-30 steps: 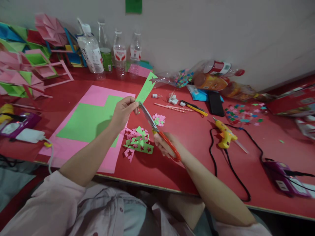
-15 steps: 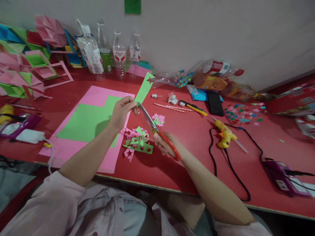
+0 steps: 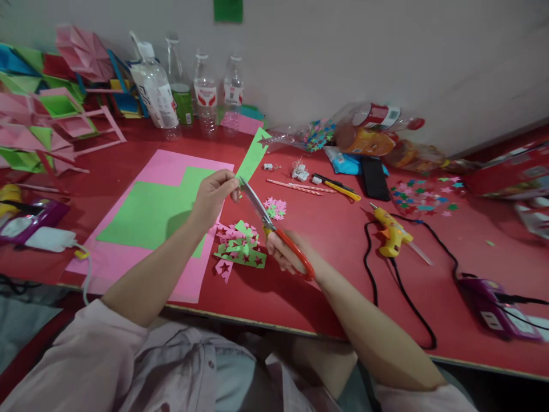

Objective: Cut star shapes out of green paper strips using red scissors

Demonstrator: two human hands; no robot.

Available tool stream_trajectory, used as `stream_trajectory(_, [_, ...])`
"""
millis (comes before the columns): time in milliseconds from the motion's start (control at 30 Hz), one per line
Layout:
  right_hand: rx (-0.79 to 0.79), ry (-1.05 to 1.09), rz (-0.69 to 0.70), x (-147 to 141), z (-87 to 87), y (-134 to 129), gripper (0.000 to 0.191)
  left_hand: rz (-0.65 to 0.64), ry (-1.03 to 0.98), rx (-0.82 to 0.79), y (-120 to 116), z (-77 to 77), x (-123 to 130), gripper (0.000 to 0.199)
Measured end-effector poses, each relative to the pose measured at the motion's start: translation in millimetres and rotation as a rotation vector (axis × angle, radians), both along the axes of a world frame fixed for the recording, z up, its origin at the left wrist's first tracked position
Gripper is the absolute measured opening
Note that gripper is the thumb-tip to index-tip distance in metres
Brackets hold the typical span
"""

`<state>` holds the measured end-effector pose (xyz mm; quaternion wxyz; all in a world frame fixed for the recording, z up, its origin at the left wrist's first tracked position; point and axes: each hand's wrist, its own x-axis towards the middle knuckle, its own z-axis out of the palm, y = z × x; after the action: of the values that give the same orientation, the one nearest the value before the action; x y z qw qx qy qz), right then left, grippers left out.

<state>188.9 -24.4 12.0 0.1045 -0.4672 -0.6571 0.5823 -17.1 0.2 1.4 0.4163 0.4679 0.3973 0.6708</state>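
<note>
My left hand (image 3: 215,197) pinches the lower end of a green paper strip (image 3: 252,157) that has a star-shaped hole near its top. My right hand (image 3: 285,252) is wrapped round the red handles of the scissors (image 3: 261,210). The blade tips touch the strip right beside my left fingertips. Below the scissors lies a heap of pink and green scraps (image 3: 240,246) with star holes. A small pile of cut paper stars (image 3: 275,209) is just behind the blades. Green paper (image 3: 146,214) lies on a larger pink sheet (image 3: 189,286) at the left.
Upright bottles (image 3: 206,97) stand along the wall, near folded paper models (image 3: 60,109). Toward the right are a cutter (image 3: 343,190), a phone (image 3: 374,178), a yellow glue gun (image 3: 393,232) with its cord, loose stars (image 3: 424,197) and a purple power strip (image 3: 493,309).
The view has shifted very slightly. Both hands, the strip and the scissors hold nearly the same position as before.
</note>
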Motion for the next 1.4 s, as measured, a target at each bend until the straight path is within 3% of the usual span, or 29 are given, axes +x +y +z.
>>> stream_trajectory(400, [0.021,0.009,-0.018,-2.1,0.1,-0.1,0.047,-0.019,-0.029,-0.005,1.2,-2.4,0.5,0.017])
stream_trajectory(700, [-0.022,0.148,-0.024,-2.0,-9.9,-3.5,0.05,-0.012,-0.058,-0.022,-1.9,-5.6,8.7,0.019])
stream_trajectory(1400, [0.012,0.147,-0.092,-9.7,-14.0,-12.9,0.05,-0.047,-0.175,-0.077,-3.9,-5.0,16.9,0.019])
